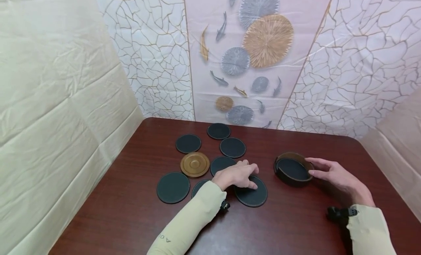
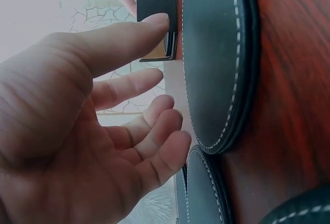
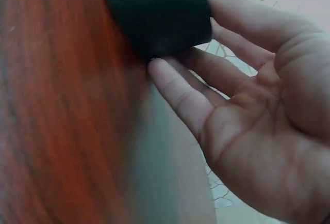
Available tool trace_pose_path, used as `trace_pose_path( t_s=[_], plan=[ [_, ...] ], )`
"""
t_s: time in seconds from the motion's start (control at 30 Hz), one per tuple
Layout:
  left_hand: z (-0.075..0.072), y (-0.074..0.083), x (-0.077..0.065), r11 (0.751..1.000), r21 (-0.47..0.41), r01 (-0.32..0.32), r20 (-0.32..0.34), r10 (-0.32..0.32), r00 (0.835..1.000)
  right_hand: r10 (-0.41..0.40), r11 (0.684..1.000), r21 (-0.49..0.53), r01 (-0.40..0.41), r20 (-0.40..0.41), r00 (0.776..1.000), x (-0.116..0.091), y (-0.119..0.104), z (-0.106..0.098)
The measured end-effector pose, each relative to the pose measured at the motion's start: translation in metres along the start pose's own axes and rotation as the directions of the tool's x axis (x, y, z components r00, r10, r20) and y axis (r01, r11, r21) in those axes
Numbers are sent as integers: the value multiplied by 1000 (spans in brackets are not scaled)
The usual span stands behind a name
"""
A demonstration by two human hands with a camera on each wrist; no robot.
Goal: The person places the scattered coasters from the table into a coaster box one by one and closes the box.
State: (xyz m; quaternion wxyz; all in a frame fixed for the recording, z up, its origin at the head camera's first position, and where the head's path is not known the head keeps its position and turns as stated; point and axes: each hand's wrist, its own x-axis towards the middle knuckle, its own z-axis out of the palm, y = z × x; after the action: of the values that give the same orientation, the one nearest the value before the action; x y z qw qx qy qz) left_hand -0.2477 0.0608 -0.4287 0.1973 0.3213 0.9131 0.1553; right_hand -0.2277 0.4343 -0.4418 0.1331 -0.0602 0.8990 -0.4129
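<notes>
My left hand [image 1: 238, 173] hovers over a round black coaster [image 1: 254, 199], its fingers loosely bent and spread apart. In the left wrist view, a gap shows between the fingertips and that coaster's white-stitched edge [image 2: 234, 53]. Nothing lies in the palm. On the right, my right hand [image 1: 338, 177] holds the side of a round, low-walled coaster holder [image 1: 291, 180], thumb and index finger at its rim. The right wrist view shows the other fingers low along the holder's dark outer wall [image 3: 160, 17]. A black coaster [image 1: 291, 169] lies inside the holder.
Several more black coasters lie flat, among them one at the left [image 1: 173, 188] and one at the back [image 1: 218, 131]. A brown ringed disc [image 1: 194, 164] sits among them. Patterned cloth [image 1: 158, 57] hangs behind the dark reddish wooden table [image 1: 273, 229].
</notes>
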Motion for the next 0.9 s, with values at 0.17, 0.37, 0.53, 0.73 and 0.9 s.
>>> trace_pose_path(
  t_s=[0.17,0.37,0.53,0.73,0.9],
  plan=[
    [1,2,0,1000,19,9,9,-9,1000,-15,1000,25,14,11,1000,-3,0,-1],
    [3,4,-1,998,53,24,9,-24,1000,-22,997,72,21,15,1000,-1,3,1],
    [6,5,-2,995,81,66,-4,-66,998,-23,994,107,21,20,1000,0,3,3],
    [8,6,-2,984,103,144,-25,-142,990,-8,998,56,7,16,1000,-1,2,2],
    [7,6,-1,968,134,215,-33,-212,977,18,1000,13,-18,7,1000,0,2,1]
  ],
)
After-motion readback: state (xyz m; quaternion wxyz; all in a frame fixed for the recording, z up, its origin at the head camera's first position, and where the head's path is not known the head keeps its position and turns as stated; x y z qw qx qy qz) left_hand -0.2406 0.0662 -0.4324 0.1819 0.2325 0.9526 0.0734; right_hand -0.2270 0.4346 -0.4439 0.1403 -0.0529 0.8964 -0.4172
